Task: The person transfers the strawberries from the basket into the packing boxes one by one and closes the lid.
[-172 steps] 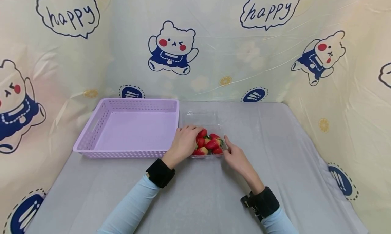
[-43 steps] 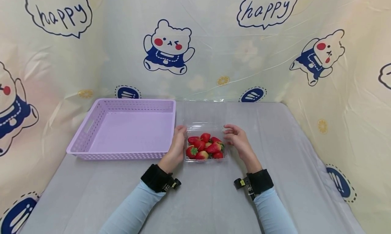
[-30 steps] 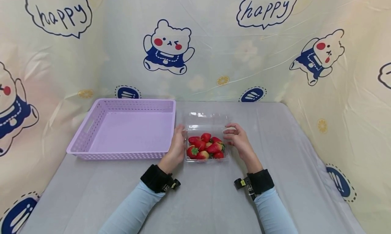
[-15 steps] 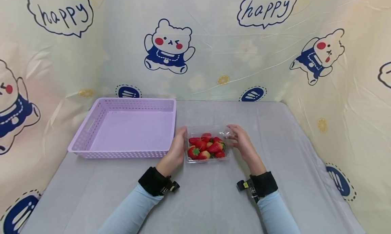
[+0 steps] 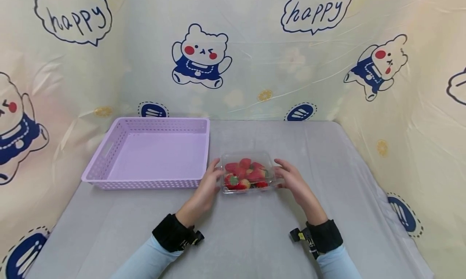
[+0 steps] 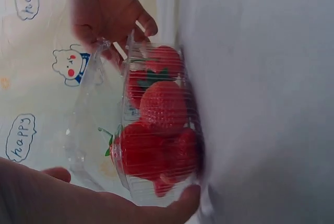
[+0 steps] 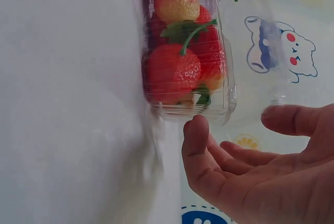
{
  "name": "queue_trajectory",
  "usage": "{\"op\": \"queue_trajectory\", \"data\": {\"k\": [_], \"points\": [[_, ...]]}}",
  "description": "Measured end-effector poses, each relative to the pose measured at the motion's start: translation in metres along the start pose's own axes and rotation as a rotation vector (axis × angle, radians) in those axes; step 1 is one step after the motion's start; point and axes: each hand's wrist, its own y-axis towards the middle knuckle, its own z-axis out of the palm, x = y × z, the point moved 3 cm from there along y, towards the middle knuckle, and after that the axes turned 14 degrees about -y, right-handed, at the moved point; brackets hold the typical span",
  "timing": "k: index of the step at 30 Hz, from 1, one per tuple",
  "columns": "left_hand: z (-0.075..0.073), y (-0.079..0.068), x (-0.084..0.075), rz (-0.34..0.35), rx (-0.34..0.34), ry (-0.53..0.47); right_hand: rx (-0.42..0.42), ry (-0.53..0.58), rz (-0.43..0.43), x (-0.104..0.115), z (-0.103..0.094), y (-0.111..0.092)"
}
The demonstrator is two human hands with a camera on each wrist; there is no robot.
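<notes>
A clear plastic clamshell box (image 5: 251, 189) full of red strawberries (image 5: 244, 173) sits on the grey cloth. Its clear lid (image 5: 251, 154) lies over the fruit, and in the left wrist view it stands raised at an angle above the base. My left hand (image 5: 206, 187) is at the box's left end, fingers extended along its side. At the right end is my right hand (image 5: 295, 185). In the right wrist view its fingers (image 7: 197, 136) are loosely bent right by the base rim, with the thumb (image 7: 289, 119) beside the lid's edge.
A lavender perforated basket (image 5: 160, 184) stands just left of the box, holding nothing. The grey-covered table (image 5: 247, 238) stretches around them. A printed curtain (image 5: 255, 60) with bears rises behind and at both sides.
Earlier the left hand was over the strawberries and the lid lay back behind the box. The lid has since swung forward over the fruit. Both hands have come slightly lower along the ends.
</notes>
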Motion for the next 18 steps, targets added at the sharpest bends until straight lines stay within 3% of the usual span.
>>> {"op": "queue_trajectory", "data": {"k": [6,18], "points": [[-0.005,-0.008,0.006,0.045,-0.008,0.105,-0.002,-0.007,-0.011,-0.004,0.003,-0.008],[-0.016,-0.016,0.012,0.053,-0.007,0.221,0.034,-0.04,0.013,-0.01,0.015,-0.018]]}}
